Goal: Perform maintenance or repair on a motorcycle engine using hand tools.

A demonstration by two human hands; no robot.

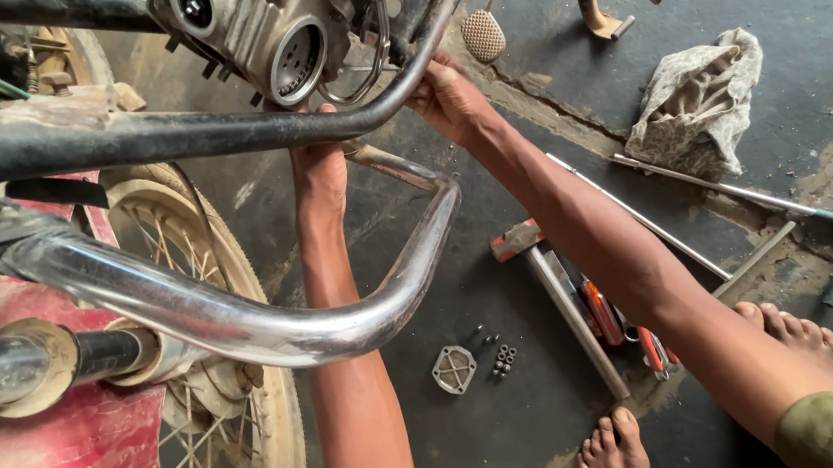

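You crouched barefoot on the stained concrete floor (511, 396) beside a motorcycle, both arms reaching up under its engine (263, 27). Your left hand (318, 167) passed behind the dark frame tube (177, 136), its fingers hidden there, so whether it was open or closed could not be told; it seemed placed to steady something under the round engine port. Your right hand (450, 99) curled closed around the frame tube where it bends up toward the engine, apparently bracing you.

The chrome crash guard (274, 327) looped across the foreground, in front of the spoked front wheel (217, 422). Below your arms, laid within easy reach, were a small square metal cover (453, 369) and a cluster of bolts and nuts (501, 357) just beside it. A hammer (554, 292) lay under your right forearm with red-handled tools (604, 313) beside it. A crumpled rag (696, 104) sat well apart, long metal rods (724, 192) near it.
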